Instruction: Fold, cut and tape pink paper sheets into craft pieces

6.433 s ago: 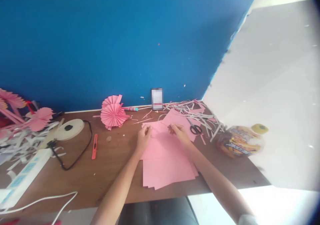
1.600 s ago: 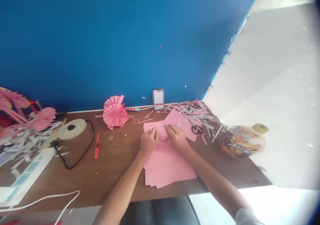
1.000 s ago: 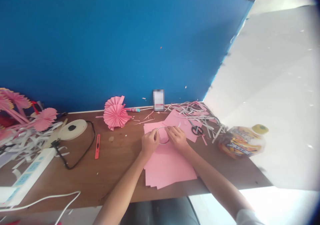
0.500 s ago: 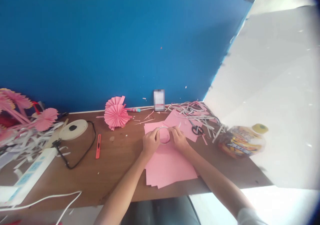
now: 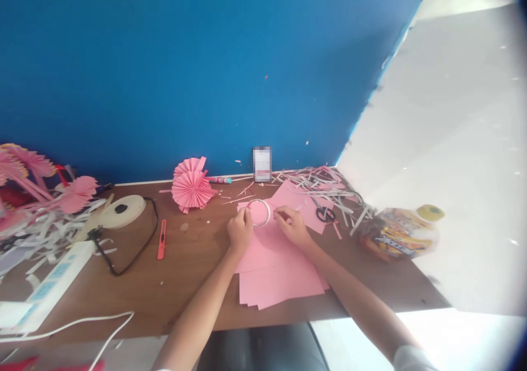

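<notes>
My left hand (image 5: pixel 241 228) pinches the left side of a thin white tape roll (image 5: pixel 268 215), a narrow ring over the top of the pink paper sheets (image 5: pixel 280 288). Just right of the roll, my right hand (image 5: pixel 293 225) has its thumb and fingers pressed together, apart from the ring. Whatever lies between those fingertips is too small to make out. Under both hands the pink sheets lie stacked and slightly fanned, the upper sheet askew on the ones below. Pink paper shows through the ring.
Black-handled scissors (image 5: pixel 325 213) lie among paper strips (image 5: pixel 329 187) at right, near a yellow-capped bottle (image 5: pixel 397 234). A pleated pink rosette (image 5: pixel 193 190), a red box cutter (image 5: pixel 162 239), a cream disc (image 5: pixel 123 212) with a black cable and a power strip (image 5: pixel 53 288) are leftward. A phone (image 5: pixel 262 164) leans on the blue wall.
The tape roll has been lifted and moved left in my left hand. My right hand has come off the ring and closed its fingertips. The upper pink sheet has shifted.
</notes>
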Tool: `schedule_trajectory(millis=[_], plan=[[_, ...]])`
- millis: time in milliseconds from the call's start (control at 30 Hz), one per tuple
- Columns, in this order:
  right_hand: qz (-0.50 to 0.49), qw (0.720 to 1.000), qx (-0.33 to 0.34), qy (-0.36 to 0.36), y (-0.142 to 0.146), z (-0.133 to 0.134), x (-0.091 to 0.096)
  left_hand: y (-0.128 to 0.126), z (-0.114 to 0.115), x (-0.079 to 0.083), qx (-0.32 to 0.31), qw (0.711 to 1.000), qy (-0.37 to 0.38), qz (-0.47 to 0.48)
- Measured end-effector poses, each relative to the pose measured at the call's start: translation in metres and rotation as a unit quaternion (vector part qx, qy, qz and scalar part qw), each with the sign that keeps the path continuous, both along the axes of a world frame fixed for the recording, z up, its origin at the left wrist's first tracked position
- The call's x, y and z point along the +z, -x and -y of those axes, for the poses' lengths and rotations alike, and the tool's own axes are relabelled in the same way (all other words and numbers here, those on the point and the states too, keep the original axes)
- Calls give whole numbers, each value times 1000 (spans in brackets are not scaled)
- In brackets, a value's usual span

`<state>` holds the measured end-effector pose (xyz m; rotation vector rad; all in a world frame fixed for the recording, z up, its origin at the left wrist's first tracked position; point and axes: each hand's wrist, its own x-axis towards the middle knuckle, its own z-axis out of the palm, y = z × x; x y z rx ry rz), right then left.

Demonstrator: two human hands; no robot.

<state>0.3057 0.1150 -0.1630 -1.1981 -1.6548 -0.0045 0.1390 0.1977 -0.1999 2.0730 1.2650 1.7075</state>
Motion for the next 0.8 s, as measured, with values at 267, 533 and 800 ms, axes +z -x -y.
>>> schedule_trajectory(millis=[267, 533, 800], plan=[[-92, 932, 257, 237, 10, 1, -1, 2, -5, -1, 3, 999, 13, 42], [-199, 979, -12, 29, -22, -10, 11, 6, -2, 1, -92, 975, 27, 201], [170, 842, -509, -52, -77, -4, 23, 2, -3, -1, -76, 991, -7, 114]])
